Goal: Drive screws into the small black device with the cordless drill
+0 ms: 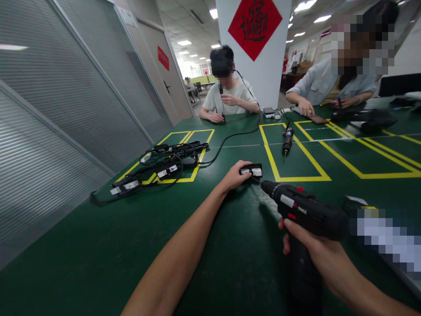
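My left hand reaches across the green table and grips a small black part with white labels, holding it down on the surface. My right hand is wrapped around the grip of a black cordless drill with red buttons. The drill's bit points left at the small black part and its tip sits right at the part's near edge.
Several black adapters with cables lie in a yellow-taped box at the left. An electric screwdriver lies in another yellow box ahead. Two other people sit at the far side, one holding a tool, another at the right.
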`<act>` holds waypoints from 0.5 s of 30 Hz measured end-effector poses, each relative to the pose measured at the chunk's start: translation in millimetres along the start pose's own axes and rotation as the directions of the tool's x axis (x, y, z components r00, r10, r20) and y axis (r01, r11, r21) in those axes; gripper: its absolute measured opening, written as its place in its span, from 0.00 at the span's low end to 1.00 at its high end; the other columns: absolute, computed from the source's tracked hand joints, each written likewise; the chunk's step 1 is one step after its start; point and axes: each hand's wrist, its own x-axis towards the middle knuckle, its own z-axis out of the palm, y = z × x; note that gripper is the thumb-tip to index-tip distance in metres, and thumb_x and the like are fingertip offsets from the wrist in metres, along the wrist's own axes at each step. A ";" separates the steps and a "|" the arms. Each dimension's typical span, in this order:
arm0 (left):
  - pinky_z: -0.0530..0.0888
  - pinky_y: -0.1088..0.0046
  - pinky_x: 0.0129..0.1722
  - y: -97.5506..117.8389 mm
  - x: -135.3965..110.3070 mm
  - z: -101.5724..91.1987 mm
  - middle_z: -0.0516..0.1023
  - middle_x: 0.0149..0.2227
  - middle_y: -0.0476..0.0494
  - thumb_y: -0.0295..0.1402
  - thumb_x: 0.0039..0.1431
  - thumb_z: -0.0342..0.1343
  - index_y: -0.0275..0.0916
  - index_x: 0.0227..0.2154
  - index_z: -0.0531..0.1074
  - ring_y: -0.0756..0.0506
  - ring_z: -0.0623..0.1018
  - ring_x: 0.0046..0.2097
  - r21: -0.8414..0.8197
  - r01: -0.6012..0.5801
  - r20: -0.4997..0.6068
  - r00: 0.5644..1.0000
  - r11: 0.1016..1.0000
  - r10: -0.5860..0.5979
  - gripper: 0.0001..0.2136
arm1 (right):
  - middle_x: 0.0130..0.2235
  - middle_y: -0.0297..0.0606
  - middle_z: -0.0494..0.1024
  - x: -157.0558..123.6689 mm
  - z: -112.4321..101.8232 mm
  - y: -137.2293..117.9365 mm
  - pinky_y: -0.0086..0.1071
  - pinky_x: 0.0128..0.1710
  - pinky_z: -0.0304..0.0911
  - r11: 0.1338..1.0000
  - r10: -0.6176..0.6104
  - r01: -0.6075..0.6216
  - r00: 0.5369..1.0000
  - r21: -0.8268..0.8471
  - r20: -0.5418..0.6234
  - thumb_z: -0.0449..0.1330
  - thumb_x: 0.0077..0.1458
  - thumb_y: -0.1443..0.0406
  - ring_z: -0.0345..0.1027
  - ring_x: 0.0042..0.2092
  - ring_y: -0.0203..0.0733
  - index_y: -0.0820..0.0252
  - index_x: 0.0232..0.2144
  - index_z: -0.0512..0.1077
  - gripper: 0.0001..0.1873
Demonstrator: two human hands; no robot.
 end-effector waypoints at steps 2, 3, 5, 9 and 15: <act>0.67 0.69 0.49 -0.2 0.1 -0.1 0.69 0.46 0.42 0.31 0.51 0.52 0.38 0.50 0.66 0.46 0.70 0.47 0.001 0.000 -0.002 1.000 1.000 0.000 0.21 | 0.21 0.36 0.75 -1.0 -0.3 -0.5 0.37 0.34 0.59 1.000 -0.012 0.012 1.000 0.009 -0.004 0.55 0.54 0.52 0.68 0.28 0.43 0.61 0.33 0.72 0.18; 0.67 0.69 0.49 -0.3 0.2 -0.1 0.69 0.46 0.42 0.31 0.51 0.52 0.38 0.50 0.66 0.46 0.70 0.47 0.002 0.000 -0.001 1.000 1.000 0.000 0.21 | 0.21 0.36 0.75 -1.5 -0.3 -0.8 0.37 0.34 0.59 1.000 -0.012 0.012 1.000 0.010 -0.006 0.55 0.54 0.52 0.68 0.27 0.43 0.61 0.33 0.72 0.18; 0.67 0.69 0.49 -0.8 0.4 0.0 0.69 0.46 0.42 0.32 0.51 0.52 0.38 0.50 0.66 0.46 0.70 0.47 0.003 -0.002 -0.001 1.000 1.000 0.002 0.21 | 0.21 0.36 0.75 -2.1 -0.3 -1.4 0.37 0.33 0.59 1.000 -0.007 0.007 1.000 0.008 -0.013 0.55 0.54 0.52 0.68 0.27 0.43 0.61 0.33 0.72 0.18; 0.67 0.69 0.49 -2.6 0.3 0.3 0.68 0.47 0.42 0.32 0.51 0.52 0.38 0.50 0.66 0.46 0.70 0.48 0.001 -0.015 -0.009 1.000 1.000 0.015 0.21 | 0.21 0.35 0.75 -1.3 0.4 -2.0 0.36 0.33 0.59 1.000 0.006 -0.006 1.000 0.023 -0.012 0.55 0.54 0.52 0.68 0.28 0.43 0.61 0.34 0.71 0.18; 0.67 0.69 0.49 -5.1 0.0 0.4 0.68 0.47 0.42 0.32 0.52 0.52 0.37 0.50 0.66 0.46 0.70 0.47 -0.010 -0.035 -0.009 0.999 0.999 0.035 0.21 | 0.22 0.35 0.75 0.6 1.1 -2.1 0.36 0.34 0.59 1.000 -0.006 0.006 1.000 0.022 0.007 0.55 0.55 0.53 0.68 0.28 0.42 0.61 0.33 0.71 0.17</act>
